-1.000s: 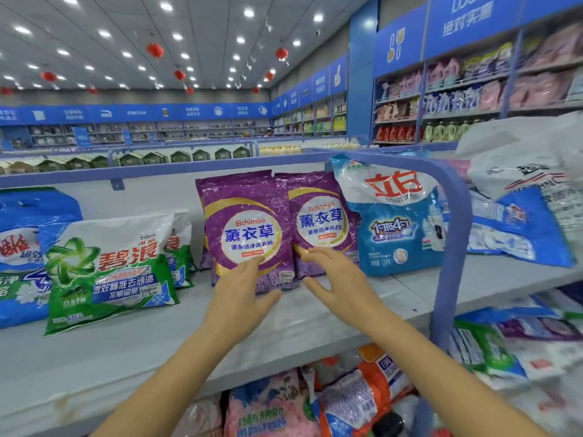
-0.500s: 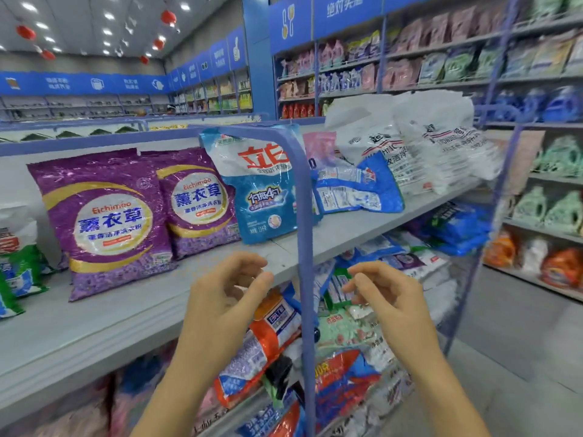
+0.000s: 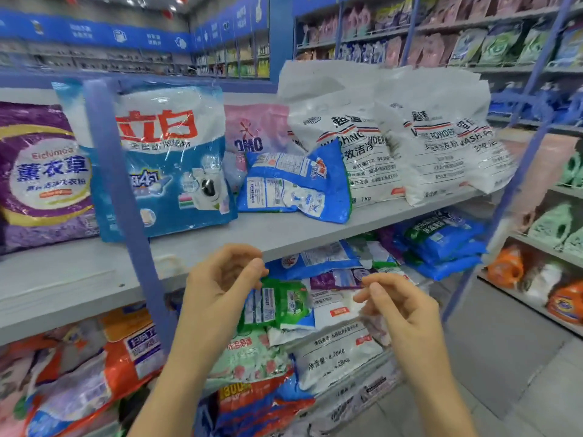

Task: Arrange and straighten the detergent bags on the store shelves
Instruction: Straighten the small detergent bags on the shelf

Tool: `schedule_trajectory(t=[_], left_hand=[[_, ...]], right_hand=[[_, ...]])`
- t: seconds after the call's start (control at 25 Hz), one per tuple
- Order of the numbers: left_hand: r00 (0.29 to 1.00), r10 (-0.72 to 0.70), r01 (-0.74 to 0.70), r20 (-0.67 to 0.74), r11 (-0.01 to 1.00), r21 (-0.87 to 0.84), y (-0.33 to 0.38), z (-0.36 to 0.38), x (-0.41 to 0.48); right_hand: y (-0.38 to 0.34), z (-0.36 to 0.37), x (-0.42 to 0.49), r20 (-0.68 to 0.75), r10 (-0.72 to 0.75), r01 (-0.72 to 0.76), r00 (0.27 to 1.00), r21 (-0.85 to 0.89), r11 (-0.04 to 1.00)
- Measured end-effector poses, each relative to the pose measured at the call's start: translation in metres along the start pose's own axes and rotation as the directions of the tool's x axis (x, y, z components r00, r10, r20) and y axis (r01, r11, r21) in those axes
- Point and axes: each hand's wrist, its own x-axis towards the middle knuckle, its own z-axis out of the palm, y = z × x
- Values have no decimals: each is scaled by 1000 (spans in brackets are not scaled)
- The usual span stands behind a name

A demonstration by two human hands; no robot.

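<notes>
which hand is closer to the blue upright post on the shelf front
Left. The left hand hovers just right of the blue post; the right hand is farther right again, on the far side of the left hand.

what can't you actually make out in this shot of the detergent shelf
Head view only.
Pink OMO bag: lower part hidden by the blue-and-white bag lying in front.
Purple bag: cut off by the left edge.
Big blue bag: a strip of label behind the blue shelf post.
Lower-shelf bags: partly covered by the left hand and right hand.
Far shelves: blurred, labels unreadable.
</notes>
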Motion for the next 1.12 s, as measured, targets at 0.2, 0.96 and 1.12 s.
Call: schedule_trajectory(t=[0.2,0.96,1.12], left_hand=[[996,-33,42,-82,993,108,-25,54,32],[998,17,27,-64,775,632,-84,130,164],[953,173,-19,-248,854,520,-66,127,184]], right_hand=[[36,-25,89,100,11,-8,995,-31,999],[50,35,281,352,-195,152,915,145,978],[0,51,308,428,-264,131,865,316,940]])
